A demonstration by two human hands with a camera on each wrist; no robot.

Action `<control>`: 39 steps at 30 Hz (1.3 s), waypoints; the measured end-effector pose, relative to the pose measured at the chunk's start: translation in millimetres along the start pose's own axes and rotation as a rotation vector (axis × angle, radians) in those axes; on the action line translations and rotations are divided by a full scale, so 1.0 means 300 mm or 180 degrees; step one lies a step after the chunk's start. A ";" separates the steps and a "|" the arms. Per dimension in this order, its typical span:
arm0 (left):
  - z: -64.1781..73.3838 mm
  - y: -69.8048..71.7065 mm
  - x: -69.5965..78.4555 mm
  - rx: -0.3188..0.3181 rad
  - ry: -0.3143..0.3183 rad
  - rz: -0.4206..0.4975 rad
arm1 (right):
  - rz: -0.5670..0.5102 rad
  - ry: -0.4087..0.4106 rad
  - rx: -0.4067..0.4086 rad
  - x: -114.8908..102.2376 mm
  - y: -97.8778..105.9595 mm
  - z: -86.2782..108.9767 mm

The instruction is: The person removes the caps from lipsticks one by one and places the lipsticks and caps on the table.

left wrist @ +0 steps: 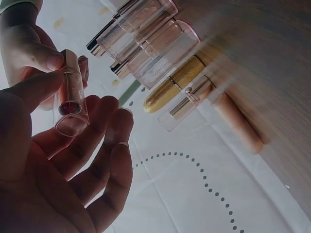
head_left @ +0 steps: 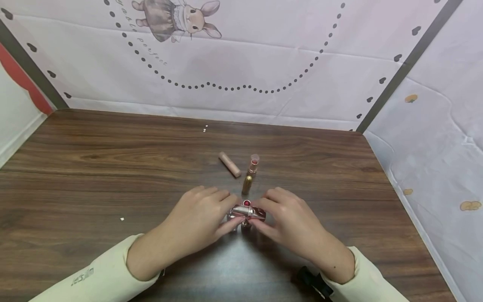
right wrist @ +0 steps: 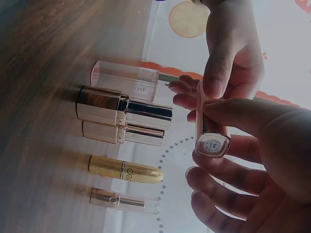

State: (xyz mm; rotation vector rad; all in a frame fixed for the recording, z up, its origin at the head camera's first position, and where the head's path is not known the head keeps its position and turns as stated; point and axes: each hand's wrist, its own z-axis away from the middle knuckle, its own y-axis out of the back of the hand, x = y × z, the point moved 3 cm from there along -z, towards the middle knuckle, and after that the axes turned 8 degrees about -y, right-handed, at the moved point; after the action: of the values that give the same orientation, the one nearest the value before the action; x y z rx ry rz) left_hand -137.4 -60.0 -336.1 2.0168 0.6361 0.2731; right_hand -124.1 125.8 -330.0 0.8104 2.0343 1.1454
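Both hands hold a lipstick [head_left: 241, 210] with a clear cap sideways above the table. My left hand [head_left: 196, 216] grips its capped end. On the other end are the thumb and fingers of my right hand [head_left: 292, 218]. Red shows inside the clear cap [left wrist: 72, 124] in the left wrist view. The right wrist view shows the base [right wrist: 212, 145] with its round "04" label. Standing close by are metallic lipsticks [right wrist: 99, 109] and a separate clear cap [right wrist: 124, 80]. They are mostly hidden under the hands in the head view.
Beyond the hands stand a gold bullet-shaped lipstick [head_left: 247, 184] and a small clear-topped lipstick [head_left: 253, 164]. A pink tube [head_left: 229, 164] is just left of them. White specks [head_left: 122, 219] dot the brown table [head_left: 94, 176]. A printed curtain [head_left: 264, 54] hangs behind it.
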 end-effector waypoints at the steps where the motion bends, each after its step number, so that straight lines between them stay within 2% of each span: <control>1: 0.000 0.000 0.001 -0.0007 -0.0001 0.0003 | 0.0016 0.0004 0.0003 0.000 0.000 0.001; 17: 0.004 0.001 0.008 0.0039 -0.0028 -0.0041 | 0.0176 0.0020 0.0019 -0.005 -0.006 0.002; 39: 0.006 -0.002 0.009 -0.0006 0.0018 -0.0018 | 0.0257 -0.0074 -0.0047 -0.004 -0.008 0.007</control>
State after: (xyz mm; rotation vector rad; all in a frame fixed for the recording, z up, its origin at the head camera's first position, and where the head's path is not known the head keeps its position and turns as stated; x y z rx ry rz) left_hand -134.5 -59.7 -337.7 2.0129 0.6446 0.2761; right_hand -122.2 124.7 -332.5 0.9017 1.9878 1.1886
